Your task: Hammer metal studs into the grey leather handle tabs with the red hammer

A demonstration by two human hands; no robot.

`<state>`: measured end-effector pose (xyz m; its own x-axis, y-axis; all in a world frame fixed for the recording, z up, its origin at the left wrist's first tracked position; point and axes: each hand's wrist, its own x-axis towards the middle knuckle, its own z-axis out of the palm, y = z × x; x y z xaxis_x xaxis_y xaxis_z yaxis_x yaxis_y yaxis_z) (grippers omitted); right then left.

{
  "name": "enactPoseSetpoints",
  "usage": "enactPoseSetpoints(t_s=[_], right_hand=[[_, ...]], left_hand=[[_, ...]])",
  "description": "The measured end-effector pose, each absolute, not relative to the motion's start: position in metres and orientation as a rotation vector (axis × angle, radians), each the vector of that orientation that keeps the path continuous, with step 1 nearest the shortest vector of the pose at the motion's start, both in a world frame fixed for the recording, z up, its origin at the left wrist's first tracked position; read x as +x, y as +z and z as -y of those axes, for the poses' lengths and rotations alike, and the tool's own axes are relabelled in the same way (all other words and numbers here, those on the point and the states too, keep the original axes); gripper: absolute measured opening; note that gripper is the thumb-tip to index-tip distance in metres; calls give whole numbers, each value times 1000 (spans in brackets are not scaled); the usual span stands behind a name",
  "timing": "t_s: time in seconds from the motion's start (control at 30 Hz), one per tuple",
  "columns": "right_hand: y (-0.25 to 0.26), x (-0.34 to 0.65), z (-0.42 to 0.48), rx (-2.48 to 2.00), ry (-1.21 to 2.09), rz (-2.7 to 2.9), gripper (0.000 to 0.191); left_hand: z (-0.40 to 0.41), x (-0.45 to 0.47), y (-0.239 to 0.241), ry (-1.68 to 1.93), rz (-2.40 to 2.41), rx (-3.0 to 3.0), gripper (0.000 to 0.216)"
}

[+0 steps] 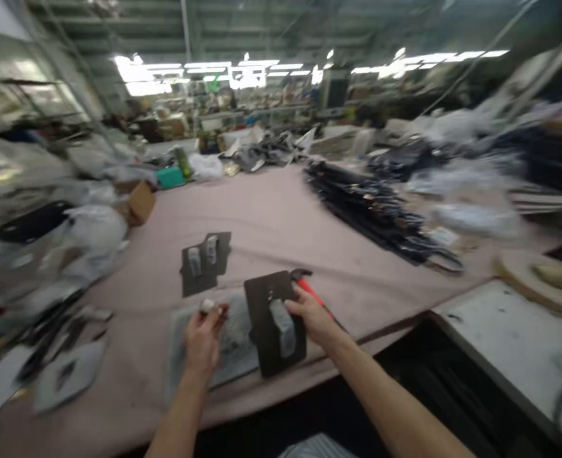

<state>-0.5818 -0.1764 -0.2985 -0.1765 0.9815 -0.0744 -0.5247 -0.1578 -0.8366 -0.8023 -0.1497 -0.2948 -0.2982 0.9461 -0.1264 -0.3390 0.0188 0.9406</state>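
Observation:
My right hand (313, 317) grips the right edge of a dark flat panel (261, 312), thumb on top. A plastic-wrapped strip (284, 329) is on the panel's face. My left hand (203, 340) is closed in a pinch on a small whitish piece (207, 306), too blurred to name. Below both hands lies a grey board (235, 362), partly covered by the panel. Just beyond my right hand, a hammer (312, 291) with a red handle rests on the table, its lower part hidden by my hand. Farther off lie two more dark panels (192, 284) with wrapped strips, overlapping.
A pinkish cloth covers the table (261, 210). Long dark straps or belts (366, 210) lie in a pile at the right. Plastic bags (97, 229) and a cardboard box (140, 202) crowd the left. A roll of tape (543, 280) sits on a white surface at the right.

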Motion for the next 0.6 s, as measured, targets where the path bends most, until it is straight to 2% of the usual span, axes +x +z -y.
enactPoseSetpoints(t_s=[0.13, 0.4, 0.47, 0.6], right_hand=[[-296, -581, 171, -806, 1700, 762, 49], [-283, -607, 179, -871, 1726, 754, 57], [-282, -615, 178, -861, 1750, 766, 60], [-286, -629, 175, -934, 1748, 911, 46]], left_hand=[[195, -830, -288, 1447, -1086, 583, 55], [214, -803, -284, 1155, -1075, 1099, 41], [219, -797, -285, 1190, -1096, 1139, 38], [233, -818, -284, 1397, -1206, 981, 38]])
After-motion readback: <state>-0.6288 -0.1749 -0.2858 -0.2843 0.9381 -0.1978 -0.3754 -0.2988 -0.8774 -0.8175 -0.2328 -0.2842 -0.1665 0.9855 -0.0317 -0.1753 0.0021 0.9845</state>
